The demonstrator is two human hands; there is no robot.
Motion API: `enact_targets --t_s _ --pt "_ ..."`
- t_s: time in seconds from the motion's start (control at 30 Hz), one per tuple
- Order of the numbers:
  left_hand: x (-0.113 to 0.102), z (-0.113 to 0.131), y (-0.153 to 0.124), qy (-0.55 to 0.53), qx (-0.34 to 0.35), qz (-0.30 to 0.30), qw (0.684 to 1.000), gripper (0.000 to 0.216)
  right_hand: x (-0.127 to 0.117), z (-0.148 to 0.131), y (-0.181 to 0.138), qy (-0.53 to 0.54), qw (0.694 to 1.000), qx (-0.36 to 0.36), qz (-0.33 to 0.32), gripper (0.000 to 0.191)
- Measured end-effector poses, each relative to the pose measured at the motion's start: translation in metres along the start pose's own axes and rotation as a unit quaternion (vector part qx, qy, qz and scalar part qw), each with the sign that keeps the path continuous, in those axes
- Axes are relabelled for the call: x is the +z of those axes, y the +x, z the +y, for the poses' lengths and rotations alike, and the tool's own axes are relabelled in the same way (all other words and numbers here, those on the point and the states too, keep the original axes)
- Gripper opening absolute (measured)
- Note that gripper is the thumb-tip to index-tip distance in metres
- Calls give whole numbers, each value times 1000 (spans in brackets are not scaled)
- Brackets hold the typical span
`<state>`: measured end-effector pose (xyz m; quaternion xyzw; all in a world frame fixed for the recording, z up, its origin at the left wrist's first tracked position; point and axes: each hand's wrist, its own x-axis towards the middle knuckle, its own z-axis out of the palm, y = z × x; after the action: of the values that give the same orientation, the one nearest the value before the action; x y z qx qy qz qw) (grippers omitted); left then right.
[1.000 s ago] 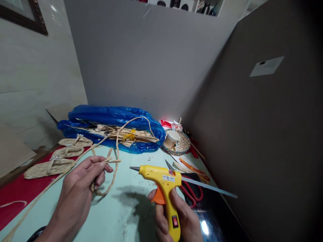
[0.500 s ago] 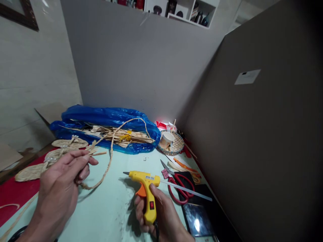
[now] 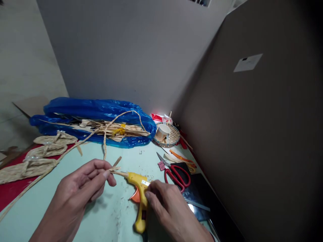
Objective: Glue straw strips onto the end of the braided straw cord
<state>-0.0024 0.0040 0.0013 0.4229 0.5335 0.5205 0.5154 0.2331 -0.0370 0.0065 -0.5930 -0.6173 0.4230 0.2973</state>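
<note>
My left hand (image 3: 83, 185) pinches the frayed end of a braided straw cord (image 3: 104, 148) between thumb and fingertips. Loose straw ends stick out to the right, against or very near the nozzle of a yellow hot glue gun (image 3: 138, 178). Curled fingers of my right hand (image 3: 171, 208) close on the rear of the gun's body, its handle pointing toward me and its orange trigger (image 3: 135, 195) facing left. A clear glue stick (image 3: 199, 205) shows behind that hand, its middle part hidden. The cord loops up over a blue plastic bag (image 3: 96, 106).
Inside the bag lies a straw bundle (image 3: 131, 129) with a yellow tie. Several woven straw sandals (image 3: 27, 169) sit at left. To the right are red-handled scissors (image 3: 178, 174), a woven basket (image 3: 174, 136) with a paper cup (image 3: 162, 131), and a dark phone-like slab (image 3: 199, 188). Grey partitions (image 3: 121, 60) stand behind.
My left hand has moved right, bringing the cord's end to the nozzle. My right hand has shifted from the handle to the rear of the gun. The view has tilted down slightly.
</note>
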Motion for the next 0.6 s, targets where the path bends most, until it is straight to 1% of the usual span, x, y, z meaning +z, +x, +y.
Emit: enact_targets --t_s 0.07,0.13,0.2,0.3,0.43,0.6 --pt "-1 -6 0 12 -12 -28 999 53 5 -12 4 -16 999 -36 23 27" --pt "-3 -9 0 27 -17 -49 998 51 13 -21 10 0 996 -85 42 26" --pt "-4 -11 -1 46 -17 -68 996 48 21 -27 15 20 988 -143 60 22" --pt "-5 -13 1 62 -23 -84 994 46 31 -30 16 21 973 -208 94 13" --pt "-4 -18 1 46 -37 -68 996 49 35 -29 14 -3 947 -281 152 12" --pt "-3 -18 0 -25 -103 -23 994 56 32 -23 20 -40 915 -355 184 17"
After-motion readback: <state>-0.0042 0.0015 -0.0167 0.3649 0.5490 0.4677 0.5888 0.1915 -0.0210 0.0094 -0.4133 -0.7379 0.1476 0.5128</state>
